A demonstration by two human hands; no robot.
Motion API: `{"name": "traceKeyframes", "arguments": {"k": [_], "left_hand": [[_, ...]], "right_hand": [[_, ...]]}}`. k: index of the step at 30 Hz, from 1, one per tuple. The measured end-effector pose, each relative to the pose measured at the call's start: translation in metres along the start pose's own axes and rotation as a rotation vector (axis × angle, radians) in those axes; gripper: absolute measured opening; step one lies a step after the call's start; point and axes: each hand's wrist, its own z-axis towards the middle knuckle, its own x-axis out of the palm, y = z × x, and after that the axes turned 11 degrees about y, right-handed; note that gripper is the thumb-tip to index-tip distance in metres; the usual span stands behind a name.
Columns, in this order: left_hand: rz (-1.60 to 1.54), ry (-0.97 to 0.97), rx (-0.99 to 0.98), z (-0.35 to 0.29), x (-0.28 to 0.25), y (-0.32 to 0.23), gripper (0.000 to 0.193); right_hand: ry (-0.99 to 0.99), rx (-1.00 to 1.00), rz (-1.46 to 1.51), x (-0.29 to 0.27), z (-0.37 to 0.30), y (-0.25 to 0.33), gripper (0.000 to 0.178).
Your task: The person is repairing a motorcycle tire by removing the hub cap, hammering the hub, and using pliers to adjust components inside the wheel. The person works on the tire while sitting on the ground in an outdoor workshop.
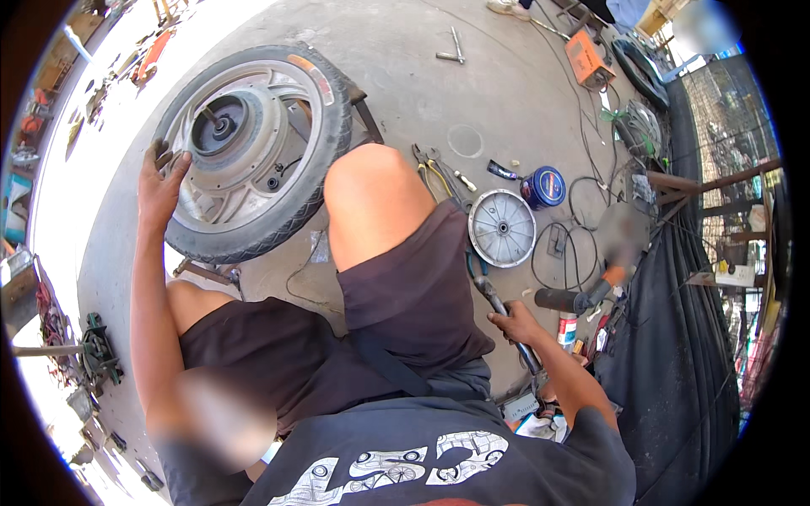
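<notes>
1. the step in hand seems to be hub work; the next move likely calls for steadying the wheel (278,190);
2. left hand (162,184): fingers spread at its treaded rubber edge; cast-metal spokes right of them;
3. right hand (516,324): fingers wrapped round a dark cylindrical bar (492,295); ribbed metal disc (489,239) beyond them.

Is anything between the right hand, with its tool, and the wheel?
Yes: the bent right leg stands between the right hand, gripping the tool, and the wheel. The left hand is already at the wheel's left edge, with nothing visible in its way.
</notes>
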Motion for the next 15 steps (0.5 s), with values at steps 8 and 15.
{"name": "traceKeyframes", "arguments": {"k": [8,15], "left_hand": [[-0.010,0.031,-0.040,0.000,-0.004,0.005,0.081],[0.031,0.028,-0.064,-0.004,-0.012,0.007,0.079]], "right_hand": [[-0.426,0.054,-0.464,0.061,0.014,-0.122,0.034],[-0.409,0.235,-0.495,0.081,0.029,-0.133,0.036]]}}
